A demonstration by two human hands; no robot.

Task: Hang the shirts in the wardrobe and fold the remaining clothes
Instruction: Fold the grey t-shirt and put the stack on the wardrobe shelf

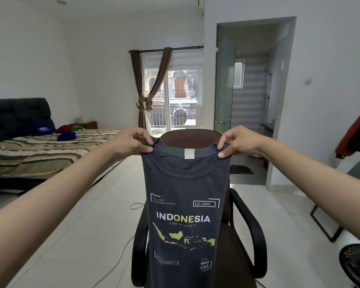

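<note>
A dark grey T-shirt (184,183) with an "INDONESIA" map print hangs upright in front of me, folded narrow with its sleeves tucked behind. My left hand (133,142) pinches its top left corner beside the collar. My right hand (235,141) pinches the top right corner. Both arms are stretched out at chest height. The shirt hangs in front of a brown office chair (245,231) with black armrests. The shirt's lower end runs out of view at the bottom.
A bed (46,150) with a striped cover stands at the left, with red, green and blue clothes (68,132) on it. A red and black garment (357,132) hangs at the right edge. A fan (355,265) is at bottom right. A cable (121,252) lies on the tiled floor.
</note>
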